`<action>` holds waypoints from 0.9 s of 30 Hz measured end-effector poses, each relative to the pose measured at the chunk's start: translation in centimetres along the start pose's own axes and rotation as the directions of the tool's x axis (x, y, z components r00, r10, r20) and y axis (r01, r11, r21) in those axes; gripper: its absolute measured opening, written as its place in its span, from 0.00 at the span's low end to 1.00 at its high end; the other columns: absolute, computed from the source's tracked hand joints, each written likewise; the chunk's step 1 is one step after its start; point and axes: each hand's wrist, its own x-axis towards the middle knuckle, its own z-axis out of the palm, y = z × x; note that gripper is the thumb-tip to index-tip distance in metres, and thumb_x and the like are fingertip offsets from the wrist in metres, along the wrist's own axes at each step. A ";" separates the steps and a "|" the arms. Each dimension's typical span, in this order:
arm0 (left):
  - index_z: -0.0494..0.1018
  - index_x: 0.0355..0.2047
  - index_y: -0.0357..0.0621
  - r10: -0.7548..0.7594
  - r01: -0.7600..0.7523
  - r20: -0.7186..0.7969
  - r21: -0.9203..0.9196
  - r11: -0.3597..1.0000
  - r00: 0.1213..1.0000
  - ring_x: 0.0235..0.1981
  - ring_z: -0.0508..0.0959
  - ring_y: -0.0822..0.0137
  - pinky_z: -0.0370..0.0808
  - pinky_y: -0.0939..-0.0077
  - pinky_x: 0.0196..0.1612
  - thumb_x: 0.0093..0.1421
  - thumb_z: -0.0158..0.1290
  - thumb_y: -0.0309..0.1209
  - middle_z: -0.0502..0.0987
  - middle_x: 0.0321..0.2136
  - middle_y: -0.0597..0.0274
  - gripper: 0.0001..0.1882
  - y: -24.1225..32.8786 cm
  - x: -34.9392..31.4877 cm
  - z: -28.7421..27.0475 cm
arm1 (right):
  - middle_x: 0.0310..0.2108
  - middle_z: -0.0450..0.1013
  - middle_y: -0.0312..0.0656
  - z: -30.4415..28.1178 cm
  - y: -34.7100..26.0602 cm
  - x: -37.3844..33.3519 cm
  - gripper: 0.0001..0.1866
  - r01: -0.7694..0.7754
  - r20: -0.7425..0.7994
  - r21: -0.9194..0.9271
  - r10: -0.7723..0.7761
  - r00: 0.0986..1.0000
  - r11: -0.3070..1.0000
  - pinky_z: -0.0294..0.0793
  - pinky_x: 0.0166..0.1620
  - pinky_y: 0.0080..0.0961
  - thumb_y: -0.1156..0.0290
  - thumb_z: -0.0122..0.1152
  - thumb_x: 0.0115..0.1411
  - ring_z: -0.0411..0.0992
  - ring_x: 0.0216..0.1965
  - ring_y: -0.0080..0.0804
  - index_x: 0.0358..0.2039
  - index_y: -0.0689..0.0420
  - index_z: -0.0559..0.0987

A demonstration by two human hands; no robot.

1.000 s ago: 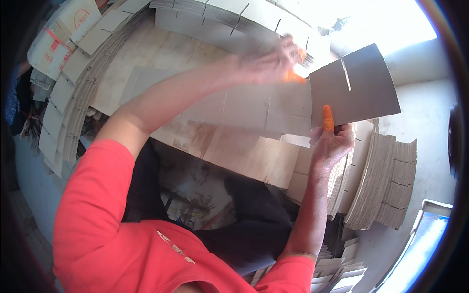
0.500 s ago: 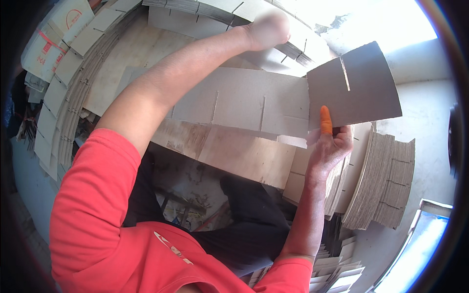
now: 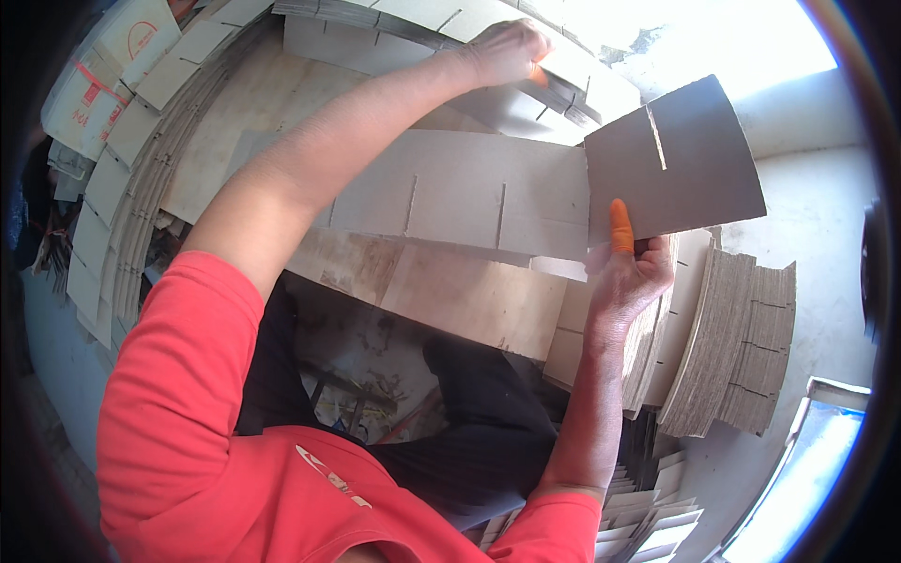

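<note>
A long grey slotted cardboard strip [image 3: 450,192] lies across the board in front of me. Its right end is a flap [image 3: 680,155] with one slot, folded up at a crease. My right hand [image 3: 631,277] grips the strip near this crease, an orange-covered digit pressed on the flap and other fingers curled below. Reaching to the far side, my left hand [image 3: 511,54] is closed at the edge of a stack of slotted cardboard [image 3: 432,36]. Orange shows on one of its digits too; whatever its fingers pinch, if anything, is hidden.
Beneath the strip is a wooden board [image 3: 469,296]. More slotted cardboard stands in a curved row [image 3: 141,188] on the left and in a thick stack [image 3: 727,342] on the right. Loose pieces [image 3: 648,516] lie at lower right. A white box [image 3: 103,84] sits at far left.
My left hand, blurred before, now shows sharply at the far stack, with its orange-covered digit visible. The strip and my right hand have shifted slightly left.
</note>
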 end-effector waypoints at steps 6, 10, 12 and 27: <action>0.71 0.28 0.41 -0.011 -0.004 -0.139 -0.105 0.995 0.990 0.31 0.73 0.64 0.73 0.70 0.34 0.52 0.59 0.32 0.74 0.26 0.61 0.09 0.6 0.5 -1.9 | 0.20 0.73 0.36 0.2 0.0 -0.2 0.09 0.088 -0.013 -0.030 -0.088 0.996 0.996 0.63 0.17 0.14 0.87 0.54 0.58 0.68 0.14 0.17 0.37 0.65 0.78; 0.71 0.45 0.41 0.380 -0.325 -0.134 0.311 0.893 0.915 0.34 0.73 0.68 0.78 0.76 0.36 0.54 0.50 0.23 0.72 0.30 0.62 0.17 1.9 0.7 -2.6 | 0.21 0.74 0.38 0.8 -0.5 -0.4 0.12 0.083 -0.018 -0.030 -0.083 0.996 0.996 0.65 0.18 0.14 0.90 0.51 0.55 0.67 0.15 0.16 0.38 0.65 0.78; 0.70 0.46 0.38 0.396 -0.325 -0.060 0.466 0.823 0.916 0.33 0.73 0.68 0.78 0.77 0.31 0.52 0.51 0.23 0.71 0.28 0.62 0.18 3.1 0.7 -3.3 | 0.22 0.75 0.38 0.9 -0.1 -0.4 0.14 0.058 -0.021 -0.003 -0.058 0.998 0.998 0.65 0.18 0.15 0.91 0.50 0.53 0.67 0.16 0.16 0.38 0.65 0.78; 0.73 0.35 0.28 0.512 -0.384 -0.042 0.610 0.693 0.858 0.31 0.71 0.70 0.75 0.80 0.20 0.49 0.55 0.22 0.69 0.25 0.62 0.12 6.0 -1.6 -7.7 | 0.24 0.74 0.43 1.8 -0.9 -1.1 0.05 0.241 0.008 -0.236 -0.246 0.969 0.941 0.69 0.30 0.21 0.80 0.60 0.57 0.69 0.24 0.22 0.35 0.64 0.77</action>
